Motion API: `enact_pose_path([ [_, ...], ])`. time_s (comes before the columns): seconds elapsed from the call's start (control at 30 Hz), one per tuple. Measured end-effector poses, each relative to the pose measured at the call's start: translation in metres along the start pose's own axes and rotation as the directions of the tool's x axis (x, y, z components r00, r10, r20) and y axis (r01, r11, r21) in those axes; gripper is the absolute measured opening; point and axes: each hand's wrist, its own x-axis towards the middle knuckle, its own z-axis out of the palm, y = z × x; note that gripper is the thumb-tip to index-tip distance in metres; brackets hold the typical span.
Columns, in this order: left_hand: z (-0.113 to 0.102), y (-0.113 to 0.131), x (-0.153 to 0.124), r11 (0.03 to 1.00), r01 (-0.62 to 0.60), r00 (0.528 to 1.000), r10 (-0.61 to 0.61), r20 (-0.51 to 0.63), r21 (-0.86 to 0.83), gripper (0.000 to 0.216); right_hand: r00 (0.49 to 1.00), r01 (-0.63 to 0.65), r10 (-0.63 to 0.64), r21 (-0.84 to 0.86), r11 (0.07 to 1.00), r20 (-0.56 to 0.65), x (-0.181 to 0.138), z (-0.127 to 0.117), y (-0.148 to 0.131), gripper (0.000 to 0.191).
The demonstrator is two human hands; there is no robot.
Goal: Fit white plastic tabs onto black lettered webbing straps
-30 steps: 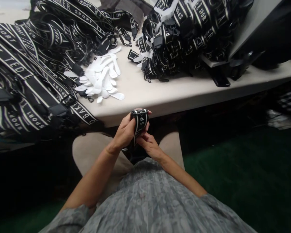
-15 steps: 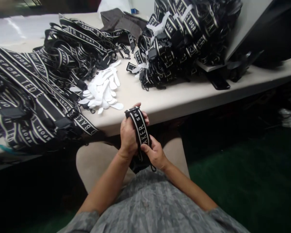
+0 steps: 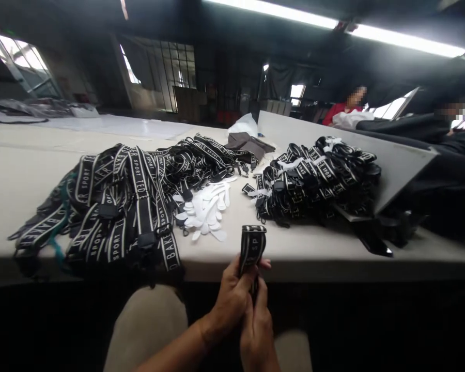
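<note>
A black strap point(image 3: 252, 243) with white edge lines and white lettering is folded into a flat bundle in front of the table edge. My left hand point(image 3: 232, 294) is closed round its lower part, thumb across the front. From below, my right hand point(image 3: 259, 323) grips the same bundle, its fingers partly hidden behind the left hand and strap. Just beyond lies a heap of white tabs point(image 3: 207, 206). On the left is a pile of loose lettered straps point(image 3: 135, 191), some hanging over the edge. To the right sits a stack of folded straps point(image 3: 318, 178) with white bands round them.
The pale table point(image 3: 220, 263) runs across the view. A white board point(image 3: 403, 155) stands behind the right stack, and a black phone point(image 3: 372, 243) lies near the edge. Grey fabric point(image 3: 250, 144) lies at the back. A person in a red top point(image 3: 337, 111) is beyond the board.
My view has tilted up, bringing the room into sight. The strap bundle has turned more upright, and my right hand has moved in beneath it, close against my left.
</note>
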Motion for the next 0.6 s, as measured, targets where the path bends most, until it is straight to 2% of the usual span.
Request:
enact_pose_path([
  [0.1, -0.014, 0.041, 0.034, 0.974, -0.220, 0.963, 0.206, -0.174, -0.063, 0.023, 0.998, 0.057, -0.057, -0.034, 0.998, 0.025, 0.009, 0.007, -0.022, 0.067],
  [0.2, -0.045, 0.077, 0.062, 0.883, -0.463, 0.856, 0.421, -0.300, -0.083, 0.024, 0.990, 0.077, -0.077, 0.004, 0.997, 0.118, 0.030, 0.008, -0.028, 0.056],
  [0.27, -0.072, 0.087, 0.070, 0.855, -0.519, 0.803, 0.485, -0.347, -0.005, 0.025, 0.990, 0.116, -0.115, -0.015, 0.993, 0.081, 0.054, 0.007, -0.031, 0.046],
  [0.33, -0.094, 0.081, 0.072, 0.877, -0.471, 0.786, 0.465, -0.407, 0.094, 0.025, 0.981, 0.195, -0.193, -0.075, 0.978, 0.028, 0.086, 0.009, -0.038, 0.034],
  [0.4, -0.107, 0.066, 0.070, 0.921, -0.360, 0.805, 0.387, -0.450, 0.150, 0.023, 0.942, 0.336, -0.331, -0.150, 0.930, 0.060, 0.124, 0.018, -0.049, 0.024],
  [0.47, -0.109, 0.048, 0.066, 0.954, -0.246, 0.861, 0.296, -0.414, 0.170, 0.024, 0.886, 0.462, -0.444, -0.201, 0.864, 0.131, 0.163, 0.034, -0.060, 0.019],
  [0.53, -0.106, 0.032, 0.061, 0.961, -0.194, 0.925, 0.246, -0.289, 0.195, 0.023, 0.869, 0.495, -0.461, -0.258, 0.830, 0.182, 0.198, 0.055, -0.069, 0.015],
  [0.6, -0.102, 0.021, 0.055, 0.951, -0.200, 0.962, 0.237, -0.139, 0.238, 0.024, 0.887, 0.461, -0.411, -0.328, 0.825, 0.211, 0.224, 0.078, -0.076, 0.008],
])
